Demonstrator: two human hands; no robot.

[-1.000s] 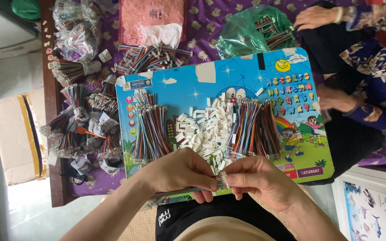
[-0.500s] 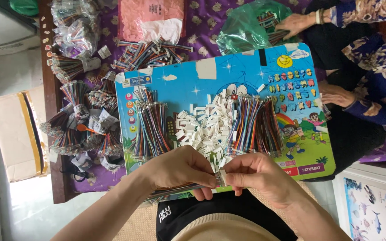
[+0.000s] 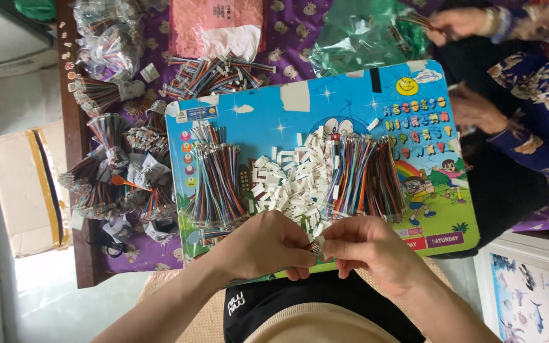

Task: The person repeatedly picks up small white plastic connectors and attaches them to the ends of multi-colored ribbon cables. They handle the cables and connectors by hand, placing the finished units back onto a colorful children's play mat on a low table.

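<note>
Green bag (image 3: 366, 35) is holding wires; blue board (image 3: 274, 114) is carrying white connectors (image 3: 290, 181). Left hand (image 3: 265, 244) and right hand (image 3: 366, 251) fingers are clamping one small connector (image 3: 318, 246).

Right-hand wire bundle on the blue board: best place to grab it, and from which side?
Pinch the wire bundle across its middle, coming from above. The wires run parallel in a loose fan, ends toward the hands, so a grip across the strands probably keeps them together. The connector pile crowds its left edge; enter from the right.

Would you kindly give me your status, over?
Left hand and right hand pinch one small white plastic connector. Nothing obstructs.
</note>
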